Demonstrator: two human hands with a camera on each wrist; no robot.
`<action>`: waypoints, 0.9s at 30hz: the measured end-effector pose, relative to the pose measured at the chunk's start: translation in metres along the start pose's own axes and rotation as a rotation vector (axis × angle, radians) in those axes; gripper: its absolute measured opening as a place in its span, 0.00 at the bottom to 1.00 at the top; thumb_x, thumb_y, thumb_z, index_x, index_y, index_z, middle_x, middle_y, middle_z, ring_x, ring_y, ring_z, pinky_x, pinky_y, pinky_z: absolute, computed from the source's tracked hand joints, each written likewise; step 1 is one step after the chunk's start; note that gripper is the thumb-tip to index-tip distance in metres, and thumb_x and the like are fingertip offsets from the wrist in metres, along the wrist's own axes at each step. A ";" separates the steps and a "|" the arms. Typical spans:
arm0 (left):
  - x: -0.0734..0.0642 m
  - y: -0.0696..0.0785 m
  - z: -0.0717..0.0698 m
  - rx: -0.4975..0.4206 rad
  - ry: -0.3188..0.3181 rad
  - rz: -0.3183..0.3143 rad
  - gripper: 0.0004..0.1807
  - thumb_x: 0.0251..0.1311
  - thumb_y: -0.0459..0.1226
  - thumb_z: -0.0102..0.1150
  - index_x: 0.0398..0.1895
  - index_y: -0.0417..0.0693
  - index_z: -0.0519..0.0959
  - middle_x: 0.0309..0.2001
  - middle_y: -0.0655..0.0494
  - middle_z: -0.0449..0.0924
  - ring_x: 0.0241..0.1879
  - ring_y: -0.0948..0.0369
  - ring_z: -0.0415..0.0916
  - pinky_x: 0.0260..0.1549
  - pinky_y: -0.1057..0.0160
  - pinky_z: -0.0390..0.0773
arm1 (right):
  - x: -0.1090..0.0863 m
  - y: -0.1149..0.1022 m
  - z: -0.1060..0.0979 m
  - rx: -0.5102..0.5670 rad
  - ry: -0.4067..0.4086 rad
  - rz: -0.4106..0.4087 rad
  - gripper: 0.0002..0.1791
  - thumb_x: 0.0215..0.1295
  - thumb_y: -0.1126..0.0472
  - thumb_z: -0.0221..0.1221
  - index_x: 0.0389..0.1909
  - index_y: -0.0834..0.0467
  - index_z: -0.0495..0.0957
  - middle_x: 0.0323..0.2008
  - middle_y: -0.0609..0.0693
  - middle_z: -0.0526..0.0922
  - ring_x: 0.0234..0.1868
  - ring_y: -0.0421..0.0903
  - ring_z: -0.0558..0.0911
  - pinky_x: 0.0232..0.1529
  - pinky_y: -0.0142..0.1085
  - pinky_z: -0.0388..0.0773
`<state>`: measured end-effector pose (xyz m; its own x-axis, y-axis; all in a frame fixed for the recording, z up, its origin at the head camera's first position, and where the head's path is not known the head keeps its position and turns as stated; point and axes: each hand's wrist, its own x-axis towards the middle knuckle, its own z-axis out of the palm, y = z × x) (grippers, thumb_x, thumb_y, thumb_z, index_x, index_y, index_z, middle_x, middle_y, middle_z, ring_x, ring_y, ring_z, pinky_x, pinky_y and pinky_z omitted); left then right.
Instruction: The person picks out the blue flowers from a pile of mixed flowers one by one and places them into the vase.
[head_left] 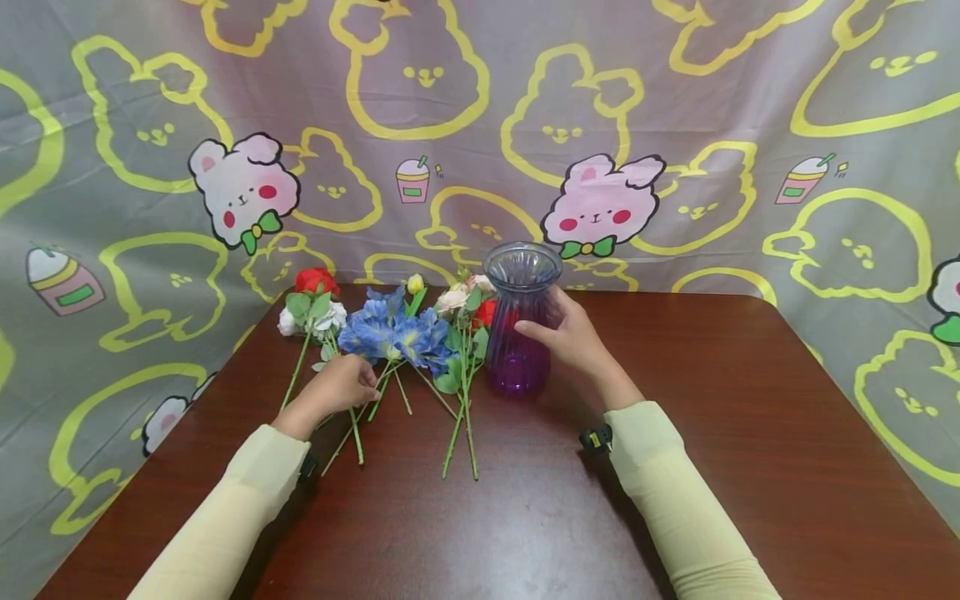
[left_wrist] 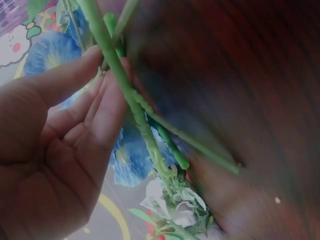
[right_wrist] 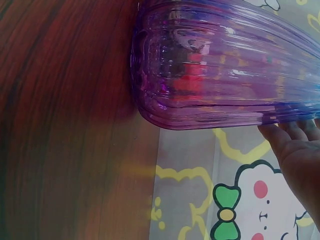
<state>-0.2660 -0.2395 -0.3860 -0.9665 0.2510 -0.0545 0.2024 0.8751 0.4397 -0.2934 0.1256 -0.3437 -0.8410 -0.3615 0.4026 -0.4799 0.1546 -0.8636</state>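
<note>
A blue-to-purple ribbed glass vase point(head_left: 517, 367) stands upright on the table. My right hand point(head_left: 573, 337) holds it from the right, thumb across the near side and fingers behind; the right wrist view shows fingertips point(right_wrist: 300, 131) against the glass. My left hand point(head_left: 337, 392) pinches a thin stem among the blue artificial flowers point(head_left: 393, 329), thumb against fingertips in the left wrist view. Several green stems point(left_wrist: 120, 75) cross close by it. Which bloom the pinched stem carries is partly hidden.
Left of the blue flowers lie a red flower point(head_left: 315, 282) and white flowers point(head_left: 328, 317). A yellow bud point(head_left: 415, 284) and pale pink flowers point(head_left: 453, 298) lie between them and the vase. Behind the brown table point(head_left: 720, 467) hangs a patterned curtain point(head_left: 480, 167).
</note>
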 end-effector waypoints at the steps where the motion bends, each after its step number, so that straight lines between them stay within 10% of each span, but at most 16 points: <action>1: 0.000 0.000 0.000 0.001 -0.005 0.006 0.08 0.53 0.31 0.68 0.21 0.43 0.80 0.15 0.59 0.75 0.17 0.63 0.72 0.20 0.63 0.72 | 0.000 0.000 0.000 -0.001 0.000 0.000 0.40 0.62 0.65 0.66 0.72 0.60 0.58 0.67 0.58 0.68 0.66 0.53 0.68 0.63 0.47 0.67; 27: -0.007 -0.002 0.006 -0.275 0.018 -0.084 0.07 0.61 0.24 0.58 0.25 0.32 0.82 0.22 0.49 0.82 0.19 0.59 0.79 0.22 0.60 0.82 | 0.000 -0.001 0.000 -0.006 0.000 0.001 0.38 0.62 0.66 0.65 0.71 0.62 0.59 0.66 0.60 0.69 0.66 0.53 0.69 0.63 0.47 0.67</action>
<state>-0.2589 -0.2406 -0.3918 -0.9811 0.1728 -0.0867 0.0731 0.7467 0.6611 -0.2930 0.1255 -0.3425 -0.8416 -0.3611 0.4016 -0.4804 0.1607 -0.8622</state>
